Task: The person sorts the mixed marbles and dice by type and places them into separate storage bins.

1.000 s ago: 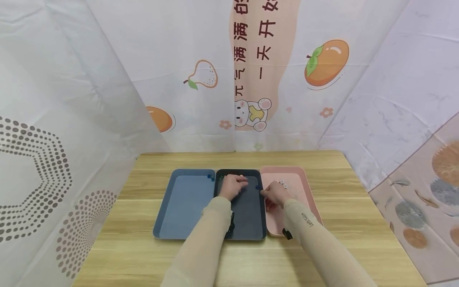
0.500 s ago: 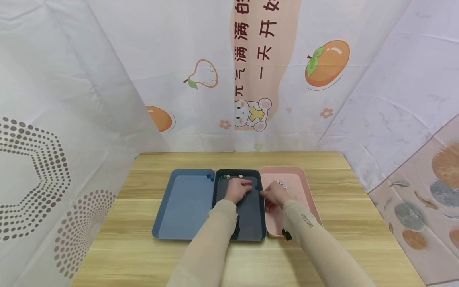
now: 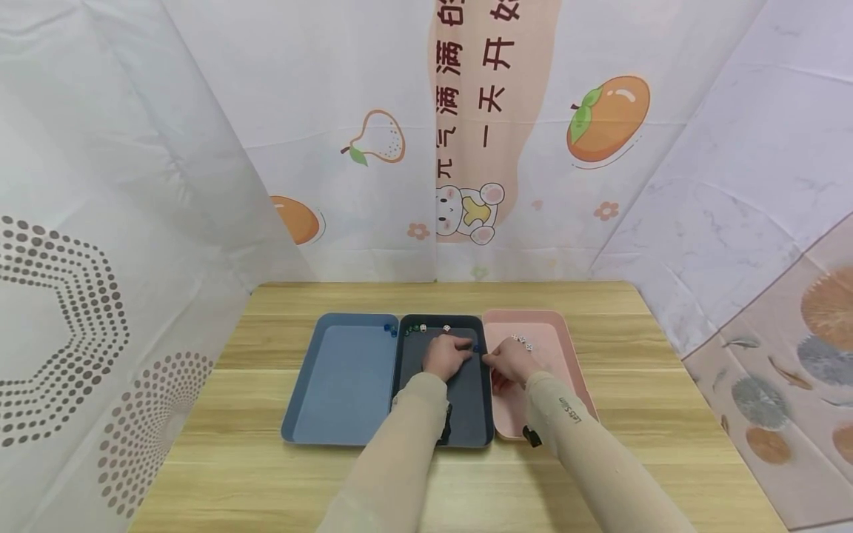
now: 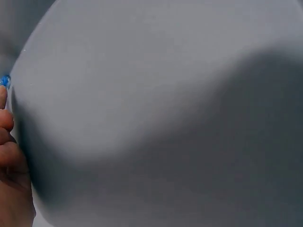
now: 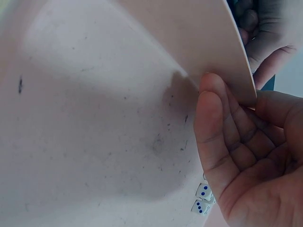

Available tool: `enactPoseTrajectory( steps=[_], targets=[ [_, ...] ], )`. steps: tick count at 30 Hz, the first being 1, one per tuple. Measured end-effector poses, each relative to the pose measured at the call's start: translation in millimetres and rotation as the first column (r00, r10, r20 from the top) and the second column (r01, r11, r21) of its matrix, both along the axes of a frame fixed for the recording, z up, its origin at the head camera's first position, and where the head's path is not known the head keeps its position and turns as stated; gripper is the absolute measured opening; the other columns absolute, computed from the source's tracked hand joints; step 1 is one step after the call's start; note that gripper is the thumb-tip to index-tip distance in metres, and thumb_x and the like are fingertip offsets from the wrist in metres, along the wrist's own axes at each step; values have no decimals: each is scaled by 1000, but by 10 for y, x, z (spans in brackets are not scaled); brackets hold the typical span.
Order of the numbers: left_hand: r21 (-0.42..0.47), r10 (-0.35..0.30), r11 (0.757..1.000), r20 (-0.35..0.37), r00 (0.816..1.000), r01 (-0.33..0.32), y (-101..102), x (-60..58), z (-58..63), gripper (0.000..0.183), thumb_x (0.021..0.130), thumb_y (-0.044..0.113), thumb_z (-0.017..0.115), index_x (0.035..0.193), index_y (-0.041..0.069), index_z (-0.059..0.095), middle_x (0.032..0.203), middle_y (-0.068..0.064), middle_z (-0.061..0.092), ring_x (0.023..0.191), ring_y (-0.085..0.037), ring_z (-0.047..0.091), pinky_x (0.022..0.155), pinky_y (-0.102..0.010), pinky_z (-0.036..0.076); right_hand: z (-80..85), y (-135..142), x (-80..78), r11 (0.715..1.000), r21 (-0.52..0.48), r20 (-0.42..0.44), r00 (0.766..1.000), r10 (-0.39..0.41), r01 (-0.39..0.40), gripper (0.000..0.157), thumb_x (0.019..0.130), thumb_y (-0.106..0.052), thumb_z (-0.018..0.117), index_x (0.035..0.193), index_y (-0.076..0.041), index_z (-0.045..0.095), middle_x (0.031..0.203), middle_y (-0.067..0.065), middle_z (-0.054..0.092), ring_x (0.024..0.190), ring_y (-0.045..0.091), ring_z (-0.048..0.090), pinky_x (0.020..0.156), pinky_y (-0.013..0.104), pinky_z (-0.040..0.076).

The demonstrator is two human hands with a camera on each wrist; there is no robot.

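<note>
My left hand (image 3: 445,357) is over the dark tray (image 3: 466,429), its finger and thumb spread towards a small blue glassy piece (image 3: 476,348) by the tray's right wall. In the left wrist view, a fingertip is right at this blue piece (image 4: 5,81). My right hand (image 3: 513,361) grips the left rim of the pink tray (image 3: 560,326), thumb outside and fingers inside, as the right wrist view shows. White dice (image 5: 203,191) with blue dots lie in the pink tray beside that hand.
A blue tray (image 3: 340,385) stands left of the dark one, with a few small blue pieces (image 3: 389,329) in its far right corner. Small green pieces (image 3: 413,329) and two white dice (image 3: 446,328) sit along the dark tray's far end. A printed curtain (image 3: 373,244) hangs behind the wooden table (image 3: 640,370).
My left hand has moved right across the dark tray towards the blue piece, bringing a white die at the far end into view. The right hand has stayed at the pink tray's rim.
</note>
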State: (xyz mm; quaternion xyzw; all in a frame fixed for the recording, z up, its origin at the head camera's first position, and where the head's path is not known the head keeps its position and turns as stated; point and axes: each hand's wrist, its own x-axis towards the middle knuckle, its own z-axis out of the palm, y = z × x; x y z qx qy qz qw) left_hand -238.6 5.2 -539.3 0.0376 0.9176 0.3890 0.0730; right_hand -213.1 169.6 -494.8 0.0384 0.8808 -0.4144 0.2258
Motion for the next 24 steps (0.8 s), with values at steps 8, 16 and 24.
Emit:
enactPoseTrajectory(
  steps=[8,16,24],
  targets=[
    [-145,-54,988,34,998,59,32,-22,-24,34,93,31,77,127,34,74,131,5,70,125,-24,63,99,-50,53,7,-7,8,1000,1,1,1000,4,-4,37,103,-16,58,77,7,72,65,15,70,54,20,69,55,34,61],
    [-202,-78,976,25,997,81,68,5,-44,25,93,34,77,118,36,79,120,10,74,117,-20,67,97,-51,54,10,-6,-1,1000,18,-15,1000,20,-20,37,103,-16,58,78,7,73,63,14,70,54,21,70,54,33,60],
    [-161,-79,984,22,997,81,51,21,-39,18,92,33,79,109,33,82,114,10,76,114,-20,68,95,-50,55,-4,5,-16,1000,27,8,1000,2,-2,36,102,-16,59,78,6,73,63,13,69,55,22,70,54,33,60]
  ],
)
